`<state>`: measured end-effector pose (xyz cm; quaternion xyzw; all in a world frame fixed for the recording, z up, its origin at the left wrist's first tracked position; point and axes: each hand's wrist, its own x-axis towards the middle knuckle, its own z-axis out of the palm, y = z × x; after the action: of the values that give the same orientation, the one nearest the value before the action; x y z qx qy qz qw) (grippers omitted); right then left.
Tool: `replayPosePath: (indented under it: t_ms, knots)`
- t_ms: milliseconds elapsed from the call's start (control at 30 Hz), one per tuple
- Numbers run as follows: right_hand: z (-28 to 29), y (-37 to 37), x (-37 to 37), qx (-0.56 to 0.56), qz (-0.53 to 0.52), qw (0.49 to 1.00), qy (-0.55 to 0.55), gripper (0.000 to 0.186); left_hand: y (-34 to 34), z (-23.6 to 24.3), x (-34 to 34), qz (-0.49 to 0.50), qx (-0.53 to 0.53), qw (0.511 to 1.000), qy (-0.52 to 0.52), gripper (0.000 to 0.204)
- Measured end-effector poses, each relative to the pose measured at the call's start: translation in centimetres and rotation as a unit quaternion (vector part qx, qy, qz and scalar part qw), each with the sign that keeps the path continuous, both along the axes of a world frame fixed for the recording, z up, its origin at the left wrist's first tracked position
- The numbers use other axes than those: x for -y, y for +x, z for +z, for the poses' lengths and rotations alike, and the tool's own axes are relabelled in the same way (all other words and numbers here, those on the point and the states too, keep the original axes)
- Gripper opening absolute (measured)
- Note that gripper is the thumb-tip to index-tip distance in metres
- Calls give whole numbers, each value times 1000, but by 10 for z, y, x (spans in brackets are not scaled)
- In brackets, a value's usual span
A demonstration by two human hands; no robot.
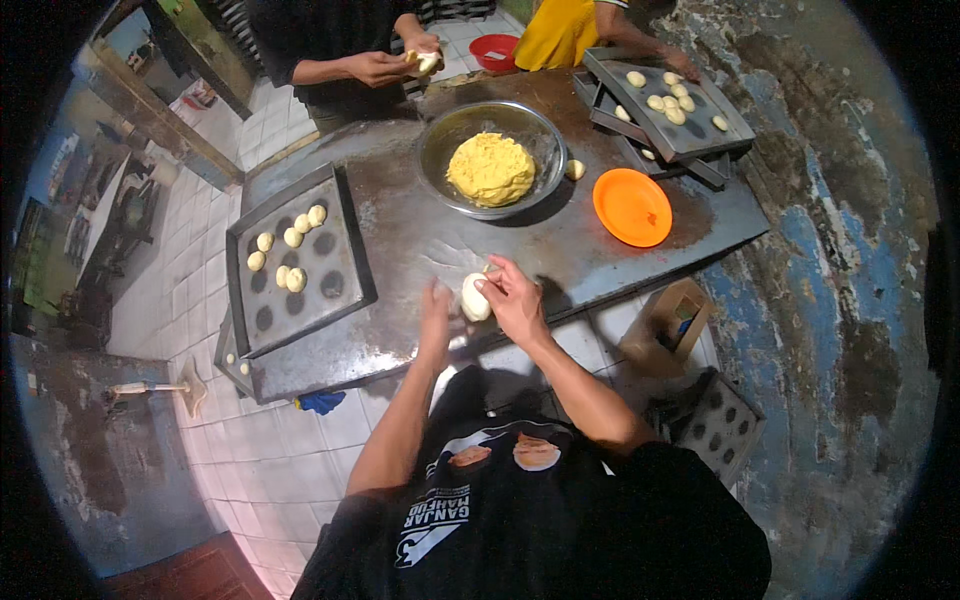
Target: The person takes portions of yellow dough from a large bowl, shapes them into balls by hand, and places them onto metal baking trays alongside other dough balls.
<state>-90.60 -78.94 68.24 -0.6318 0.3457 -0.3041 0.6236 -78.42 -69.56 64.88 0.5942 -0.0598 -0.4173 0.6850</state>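
A square grey metal tray [300, 318] sat left, apparently for easy reach. The left hand [435, 308], too blurred to tell its grip, was beside a pale oval dough piece [474, 299], which the right hand [514, 304] pinched, seemingly for steadiness.

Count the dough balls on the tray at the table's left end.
7. On the tray, three dough balls form a slanting row toward the far right, one pair sits at the left, another pair nearer the middle. None looks hidden.
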Motion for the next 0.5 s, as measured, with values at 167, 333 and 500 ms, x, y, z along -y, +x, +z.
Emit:
replayPosePath:
  t_ms: [167,333,500]
  knots:
    - [-31,39,10,-141,292,849,-417,20,15,-51,-19,-196,197,954,115,40]
    - [-39,124,195,-237,134,888,-371,22,61,-30,37,-122,113,986,-33,46]
    - [-86,172,329,-159,148,825,-521,17,118,12,86,-56,192,978,-66,56]
